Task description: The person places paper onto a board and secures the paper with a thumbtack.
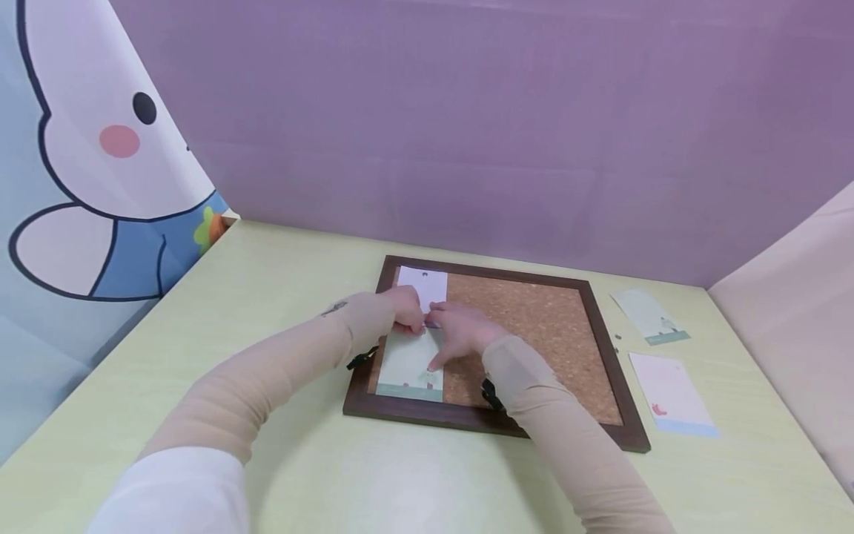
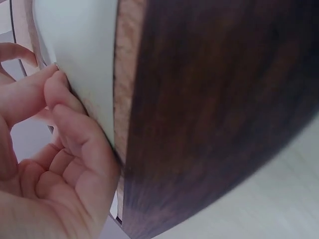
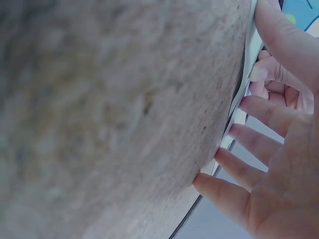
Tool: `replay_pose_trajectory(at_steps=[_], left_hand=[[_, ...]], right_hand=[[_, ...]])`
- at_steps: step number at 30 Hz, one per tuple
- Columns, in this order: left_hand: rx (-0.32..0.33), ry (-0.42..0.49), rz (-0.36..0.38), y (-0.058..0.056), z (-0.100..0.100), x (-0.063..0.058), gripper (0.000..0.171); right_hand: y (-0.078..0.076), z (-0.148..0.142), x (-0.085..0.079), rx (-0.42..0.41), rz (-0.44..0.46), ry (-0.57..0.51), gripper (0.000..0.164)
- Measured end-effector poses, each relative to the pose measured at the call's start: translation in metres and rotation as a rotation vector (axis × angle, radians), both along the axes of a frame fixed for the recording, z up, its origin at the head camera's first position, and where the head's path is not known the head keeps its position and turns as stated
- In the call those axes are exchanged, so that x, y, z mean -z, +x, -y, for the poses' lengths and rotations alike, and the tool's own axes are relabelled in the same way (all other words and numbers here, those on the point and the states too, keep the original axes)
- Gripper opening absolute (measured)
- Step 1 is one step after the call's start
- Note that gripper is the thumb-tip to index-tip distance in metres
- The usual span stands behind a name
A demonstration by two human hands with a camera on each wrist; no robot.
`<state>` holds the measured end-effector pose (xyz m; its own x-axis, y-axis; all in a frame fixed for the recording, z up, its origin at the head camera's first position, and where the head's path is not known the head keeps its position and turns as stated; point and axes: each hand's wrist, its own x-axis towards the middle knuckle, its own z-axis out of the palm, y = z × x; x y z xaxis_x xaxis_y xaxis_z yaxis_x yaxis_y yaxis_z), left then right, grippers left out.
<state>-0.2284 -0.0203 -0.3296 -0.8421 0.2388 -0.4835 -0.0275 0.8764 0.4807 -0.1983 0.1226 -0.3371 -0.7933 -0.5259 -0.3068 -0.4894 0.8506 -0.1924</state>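
Observation:
A cork board (image 1: 527,334) in a dark wooden frame lies on the table. On its left side are a pale upper card (image 1: 432,284), with a small dark tack (image 1: 425,274) near its top, and a pale green card (image 1: 407,363) below it. My left hand (image 1: 405,305) is at the green card's top edge, thumb and index finger pinching a tiny thumbtack (image 2: 57,65), mostly hidden by the fingertips. My right hand (image 1: 460,330) lies spread beside it; its straight fingers (image 3: 234,162) touch the board and the cards' right edge.
To the board's right lie a green-bottomed card (image 1: 650,317) and a blue-bottomed card (image 1: 674,393). Small grey tacks (image 1: 617,337) sit between them and the frame. A purple cloth wall (image 1: 480,133) stands behind the table, with a cartoon-print cloth (image 1: 80,245) at left.

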Motion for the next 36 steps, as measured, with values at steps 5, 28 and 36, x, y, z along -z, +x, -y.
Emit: replay_pose_trajectory(at_steps=[5,28,36], left_hand=[[0.004,-0.019,-0.009,-0.003,-0.004,0.004,0.013],[0.099,-0.004,-0.126,0.013,0.006,-0.002,0.023],[0.199,-0.006,-0.196,0.016,0.010,0.000,0.026]], right_hand=[[0.002,0.000,-0.002,0.008,0.010,-0.015,0.083],[0.003,-0.001,-0.001,0.001,0.010,-0.032,0.086],[0.000,-0.013,0.002,0.001,0.039,-0.147,0.083]])
